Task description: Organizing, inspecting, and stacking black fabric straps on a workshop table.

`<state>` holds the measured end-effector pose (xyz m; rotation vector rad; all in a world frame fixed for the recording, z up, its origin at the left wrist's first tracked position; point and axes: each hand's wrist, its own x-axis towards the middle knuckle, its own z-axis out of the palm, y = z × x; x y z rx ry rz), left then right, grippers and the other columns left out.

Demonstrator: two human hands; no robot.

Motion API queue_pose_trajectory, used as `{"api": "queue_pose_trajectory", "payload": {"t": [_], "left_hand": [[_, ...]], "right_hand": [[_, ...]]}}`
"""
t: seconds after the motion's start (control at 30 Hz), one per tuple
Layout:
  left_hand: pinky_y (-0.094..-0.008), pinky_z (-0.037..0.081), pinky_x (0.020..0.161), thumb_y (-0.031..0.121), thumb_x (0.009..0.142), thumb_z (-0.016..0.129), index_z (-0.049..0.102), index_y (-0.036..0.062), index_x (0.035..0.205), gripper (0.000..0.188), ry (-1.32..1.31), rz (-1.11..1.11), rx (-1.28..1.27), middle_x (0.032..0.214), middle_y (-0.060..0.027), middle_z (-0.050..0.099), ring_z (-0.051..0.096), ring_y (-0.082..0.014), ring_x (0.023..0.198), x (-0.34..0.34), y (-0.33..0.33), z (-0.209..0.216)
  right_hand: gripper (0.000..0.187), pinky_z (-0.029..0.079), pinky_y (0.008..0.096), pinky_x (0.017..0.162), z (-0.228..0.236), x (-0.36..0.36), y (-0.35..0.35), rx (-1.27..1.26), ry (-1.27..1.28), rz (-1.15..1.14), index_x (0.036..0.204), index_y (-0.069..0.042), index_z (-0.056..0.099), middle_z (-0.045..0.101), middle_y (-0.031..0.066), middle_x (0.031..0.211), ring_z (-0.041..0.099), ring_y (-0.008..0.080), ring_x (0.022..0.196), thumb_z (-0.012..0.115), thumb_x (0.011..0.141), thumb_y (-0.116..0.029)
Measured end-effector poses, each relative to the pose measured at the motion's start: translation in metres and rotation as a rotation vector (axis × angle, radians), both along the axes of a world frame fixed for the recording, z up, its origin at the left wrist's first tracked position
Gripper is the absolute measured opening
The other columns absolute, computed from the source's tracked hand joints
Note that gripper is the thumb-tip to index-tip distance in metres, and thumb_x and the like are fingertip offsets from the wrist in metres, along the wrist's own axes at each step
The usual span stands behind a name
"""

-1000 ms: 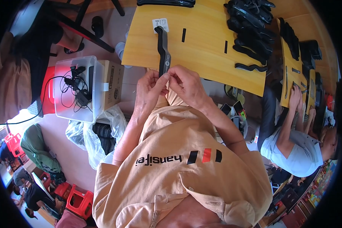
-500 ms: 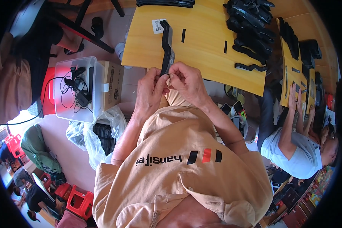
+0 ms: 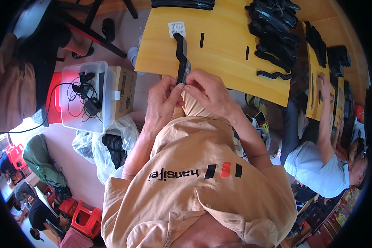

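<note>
A long black wavy strip [image 3: 181, 56], with a greyer side face, runs from my fingers up over the near edge of the wooden table. My left hand [image 3: 163, 98] pinches its near end from the left. From the right, my right hand [image 3: 210, 91] closes on the same end, thumb beside the left thumb. The fingers cover that end, so its detail is hidden. At the strip's far tip lies a white printed label sheet [image 3: 177, 29] on the table.
The yellow wooden table [image 3: 223, 62] bears a pile of black strips [image 3: 273, 35], a single wavy strip [image 3: 273, 75] and a black stack [image 3: 184, 4]. Left stand a clear bin of cables [image 3: 87, 97] and a cardboard box [image 3: 124, 89]. A co-worker [image 3: 318, 167] sits at right.
My right fingers have drawn in against the left thumb at the strip's near end. The co-worker's nearer hand has reached farther across their table. The whole view has shifted slightly.
</note>
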<state>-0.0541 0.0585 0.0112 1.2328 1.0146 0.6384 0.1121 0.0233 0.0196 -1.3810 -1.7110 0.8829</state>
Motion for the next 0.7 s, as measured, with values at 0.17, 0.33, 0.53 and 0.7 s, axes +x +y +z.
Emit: {"api": "queue_pose_trajectory", "payload": {"t": [0.17, 0.33, 0.53, 0.7], "left_hand": [[-0.0220, 0.045, 0.049, 0.013, 0.089, 0.054, 0.051, -0.0037, 0.084, 0.017, 0.000, -0.044, -0.015, 0.063, -0.0050, 0.054, 0.056, -0.0089, 0.054, -0.001, -0.001, 0.003], [-0.0233, 0.044, 0.048, 0.012, 0.088, 0.054, 0.051, -0.0038, 0.083, 0.017, 0.061, -0.058, 0.041, 0.060, -0.0062, 0.054, 0.056, -0.0100, 0.053, 0.000, -0.003, 0.005], [-0.0262, 0.043, 0.048, 0.011, 0.086, 0.054, 0.050, -0.0032, 0.083, 0.015, 0.120, -0.100, 0.155, 0.057, -0.0083, 0.054, 0.056, -0.0123, 0.050, 0.002, -0.002, 0.008], [-0.0268, 0.041, 0.047, 0.011, 0.086, 0.054, 0.050, -0.0027, 0.083, 0.014, 0.107, -0.147, 0.179, 0.057, -0.0086, 0.053, 0.055, -0.0125, 0.049, 0.000, -0.002, 0.011]], "right_hand": [[0.010, 0.042, 0.0387, 0.058, 0.007, 0.003, 0.001, 0.040, -0.092, 0.077, 0.083, -0.001, 0.049, 0.051, 0.0144, 0.071, 0.053, 0.0319, 0.065, 0.056, 0.082, -0.008], [0.007, 0.042, 0.0435, 0.061, 0.010, 0.004, 0.003, -0.003, -0.120, 0.117, 0.080, -0.001, 0.048, 0.052, 0.0159, 0.072, 0.054, 0.0357, 0.070, 0.052, 0.080, -0.007], [0.007, 0.041, 0.0415, 0.053, 0.008, 0.000, 0.002, 0.087, -0.199, 0.067, 0.070, -0.002, 0.048, 0.052, 0.0138, 0.064, 0.053, 0.0334, 0.060, 0.054, 0.071, -0.005], [0.012, 0.036, 0.0332, 0.044, 0.010, 0.002, 0.001, -0.017, 0.043, 0.015, 0.060, -0.001, 0.045, 0.045, 0.0129, 0.052, 0.045, 0.0244, 0.045, 0.055, 0.067, -0.003]]}}
